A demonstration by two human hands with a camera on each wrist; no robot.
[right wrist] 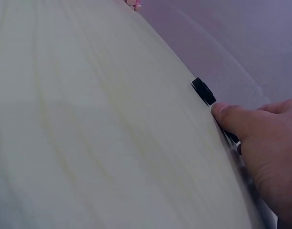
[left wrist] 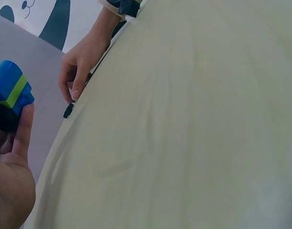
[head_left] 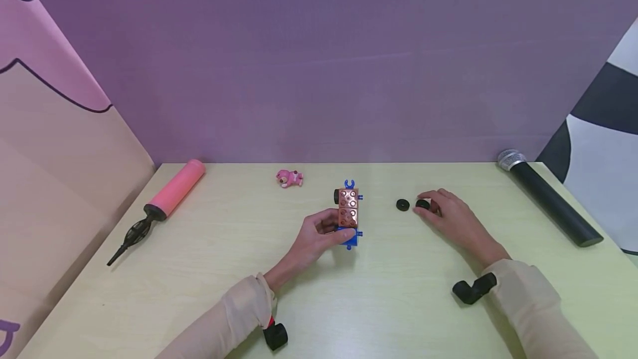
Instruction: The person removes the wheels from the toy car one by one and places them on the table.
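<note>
My left hand (head_left: 317,235) grips a small toy vehicle (head_left: 348,208) above the table, thumb across its blue end. Copper-coloured studded bricks sit on the blue chassis, and a single black wheel (head_left: 336,196) shows at its far left side. In the left wrist view, the toy's blue body (left wrist: 11,86) with a lime stripe rests in the fingers. To the right, my right hand (head_left: 456,222) pinches a black toy wheel (head_left: 422,204) at the tabletop between thumb and fingers, which partly hide it. Another black wheel (head_left: 402,205) lies flat just left of those fingertips.
A pink toy bear (head_left: 289,178) lies near the table's back edge. On the left is a pink hand pump (head_left: 178,190) with a black nozzle; a black microphone (head_left: 553,201) lies along the right side. A purple panel (head_left: 319,71) stands behind the table (head_left: 389,309).
</note>
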